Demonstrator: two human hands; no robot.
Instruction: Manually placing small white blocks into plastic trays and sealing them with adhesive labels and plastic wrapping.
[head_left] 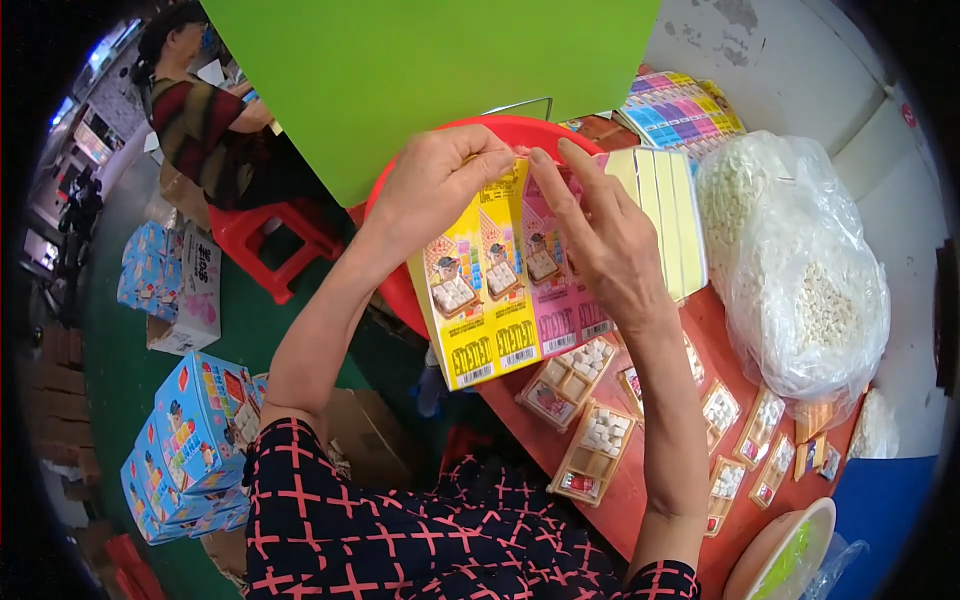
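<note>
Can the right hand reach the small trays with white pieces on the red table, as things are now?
Probably yes. The right hand pinches the pink packet just above the small trays, and nothing lies between them on the red table. It would have to let go of the packet first.

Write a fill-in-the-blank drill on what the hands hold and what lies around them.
1. The left hand and right hand both hold a strip of flat packets coloured yellow and ____.
2. Behind the hands sits a round ____ basin.
3. The clear plastic bag at the right holds small ____ pieces.
4. The small trays lie on a ____ table.

Missing words: pink; red; white; red
</note>
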